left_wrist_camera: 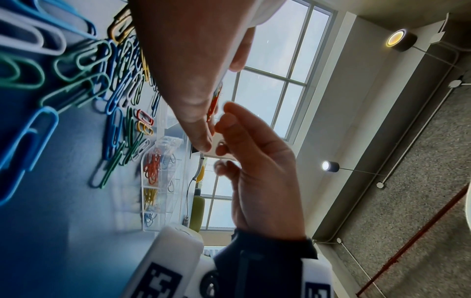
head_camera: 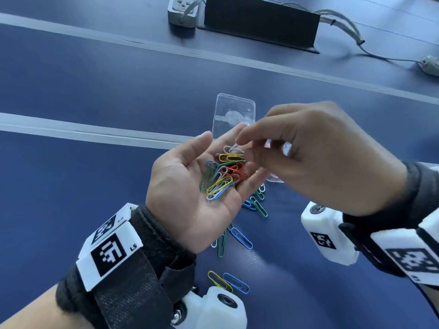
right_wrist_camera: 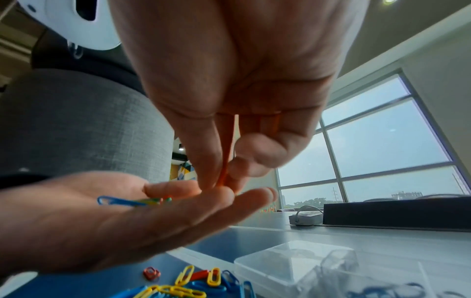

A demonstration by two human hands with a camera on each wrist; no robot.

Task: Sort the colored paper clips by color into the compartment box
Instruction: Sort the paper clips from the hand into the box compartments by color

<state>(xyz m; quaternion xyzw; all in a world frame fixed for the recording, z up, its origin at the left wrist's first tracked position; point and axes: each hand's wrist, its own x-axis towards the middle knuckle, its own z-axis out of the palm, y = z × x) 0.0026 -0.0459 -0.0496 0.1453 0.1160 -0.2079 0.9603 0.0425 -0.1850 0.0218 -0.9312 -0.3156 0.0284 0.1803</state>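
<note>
My left hand (head_camera: 183, 181) lies palm up above the blue table (head_camera: 95, 186), fingers relaxed, carrying a heap of mixed paper clips (head_camera: 225, 174) in red, yellow, green, blue and white. Directly over that heap hovers my right hand (head_camera: 247, 148). In the right wrist view its thumb and forefinger pinch an orange-red clip (right_wrist_camera: 225, 161) just above the left fingers. The clear compartment box (left_wrist_camera: 153, 181) stands on the table holding red, yellow and blue clips in separate cells; in the head view my right hand covers most of it, and its clear lid (head_camera: 234, 115) shows behind.
Loose clips (head_camera: 256, 205) lie scattered on the table under and in front of my hands, with more near my left wrist (head_camera: 228, 281). A black box (head_camera: 261, 22), a grey power strip (head_camera: 181, 10) and cables (head_camera: 344, 24) sit at the far edge.
</note>
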